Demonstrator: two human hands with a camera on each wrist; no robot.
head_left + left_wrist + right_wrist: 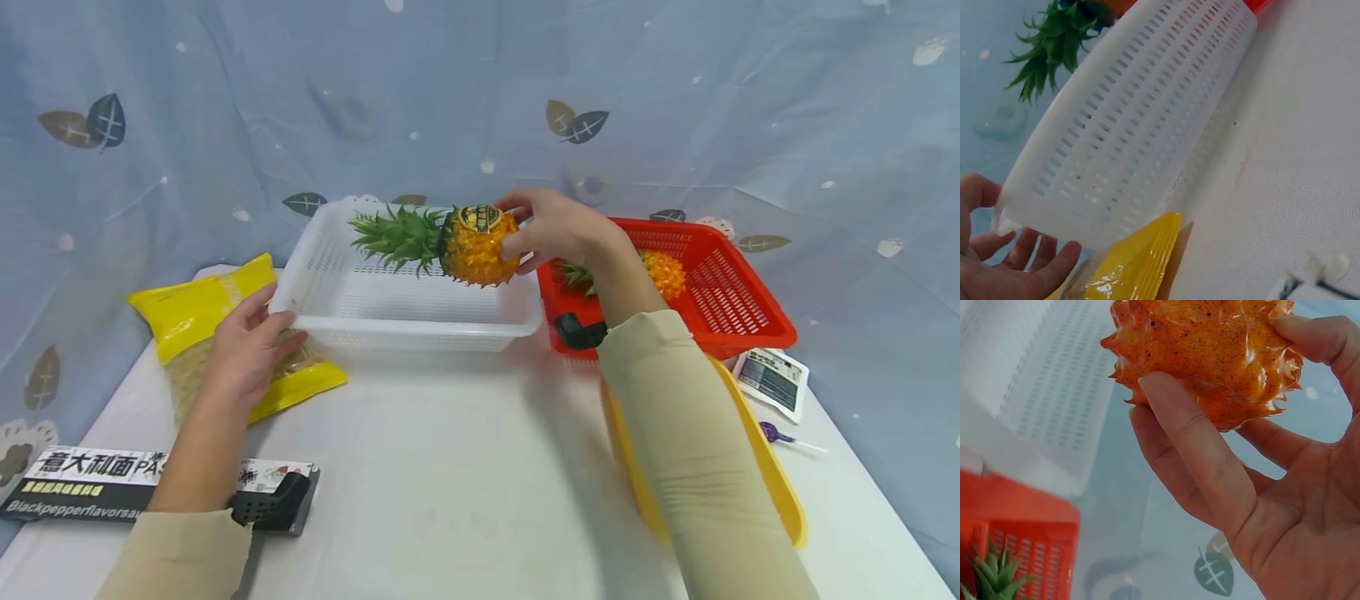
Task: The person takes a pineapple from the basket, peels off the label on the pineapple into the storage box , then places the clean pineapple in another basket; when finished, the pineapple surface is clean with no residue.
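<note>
A pineapple [480, 250] with a green leafy crown and a black-and-gold label is held sideways above the white basket [405, 335]. The right hand [558, 229] grips its base, thumb on one side and fingers on the other; the right wrist view shows the spiky orange skin [1210, 356] between them. At the basket's left front corner, the left hand [243, 346] holds the rim. Its fingers and thumb lie around that corner in the left wrist view, beside the slotted wall [1141, 112].
A red basket [738, 283] with another pineapple [663, 273] stands at right, a yellow basket [780, 492] before it. A white sachet [772, 382] and purple lollipop [772, 432] lie beyond. At left are a yellow bag [195, 304] and a pasta box [90, 483].
</note>
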